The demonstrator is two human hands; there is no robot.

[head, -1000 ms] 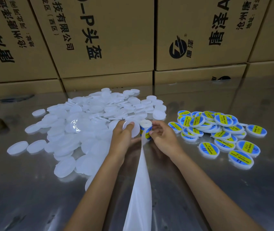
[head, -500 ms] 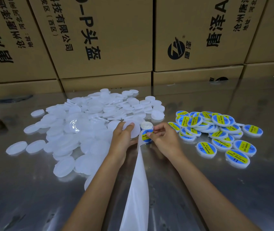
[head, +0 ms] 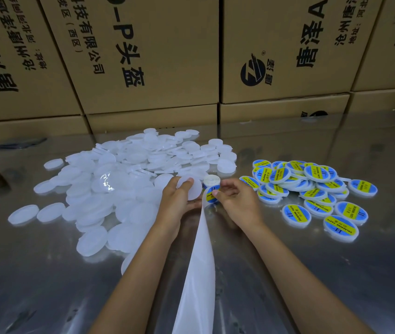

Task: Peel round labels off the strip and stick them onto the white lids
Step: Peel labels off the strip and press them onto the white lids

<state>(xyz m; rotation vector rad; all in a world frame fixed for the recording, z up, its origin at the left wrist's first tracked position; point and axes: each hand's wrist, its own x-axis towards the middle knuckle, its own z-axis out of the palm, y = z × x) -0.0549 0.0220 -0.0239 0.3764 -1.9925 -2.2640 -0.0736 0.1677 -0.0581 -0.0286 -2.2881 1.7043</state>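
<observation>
Glossy steel table (head: 288,273) — smooth round white lid (head: 190,188) in left hand (head: 176,201).

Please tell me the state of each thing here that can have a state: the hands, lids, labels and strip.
left hand: holds one bare white lid
right hand: pinches a blue and yellow label at the roll
label roll: partly unwound
strip: bare backing, trailing toward the camera
pile of white lids: unlabelled, heaped
labelled lids: stickers on, piled at right
</observation>
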